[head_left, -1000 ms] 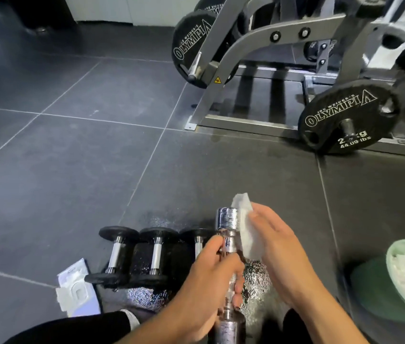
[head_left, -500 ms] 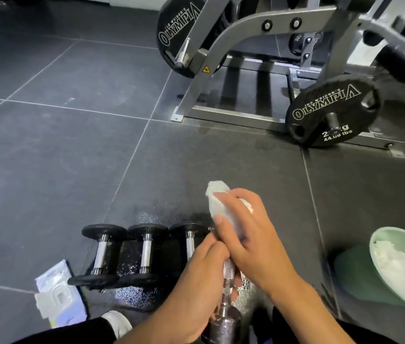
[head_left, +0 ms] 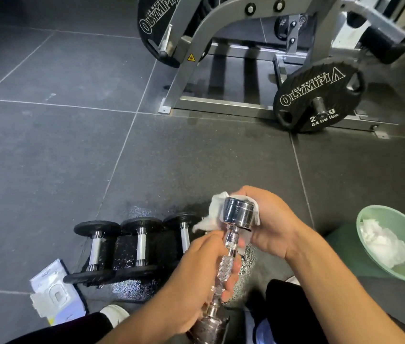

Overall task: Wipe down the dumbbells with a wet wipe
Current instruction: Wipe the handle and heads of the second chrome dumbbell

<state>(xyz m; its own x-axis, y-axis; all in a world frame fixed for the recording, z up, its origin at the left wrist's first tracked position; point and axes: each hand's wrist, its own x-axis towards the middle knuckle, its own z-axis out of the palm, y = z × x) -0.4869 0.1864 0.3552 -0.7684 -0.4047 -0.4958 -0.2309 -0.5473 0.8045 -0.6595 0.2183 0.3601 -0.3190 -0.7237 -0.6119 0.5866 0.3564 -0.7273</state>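
Right hand (head_left: 274, 228): closed, pressing a crumpled white wet wipe (head_left: 215, 214) round the upper head.
Left hand (head_left: 196, 276): gripped on the knurled handle of the shiny chrome dumbbell (head_left: 231, 247), held upright.
Floor: three black-headed dumbbells (head_left: 122, 247) lie just left.
Progress: one in hand; whether the others are wiped cannot be told.

— What is being cleaned?
— A chrome dumbbell (head_left: 231, 244), nearly upright, its top head wrapped in a white wet wipe (head_left: 215, 212).
— And the rest?
— Three black dumbbells (head_left: 139, 247) lying side by side on the floor.
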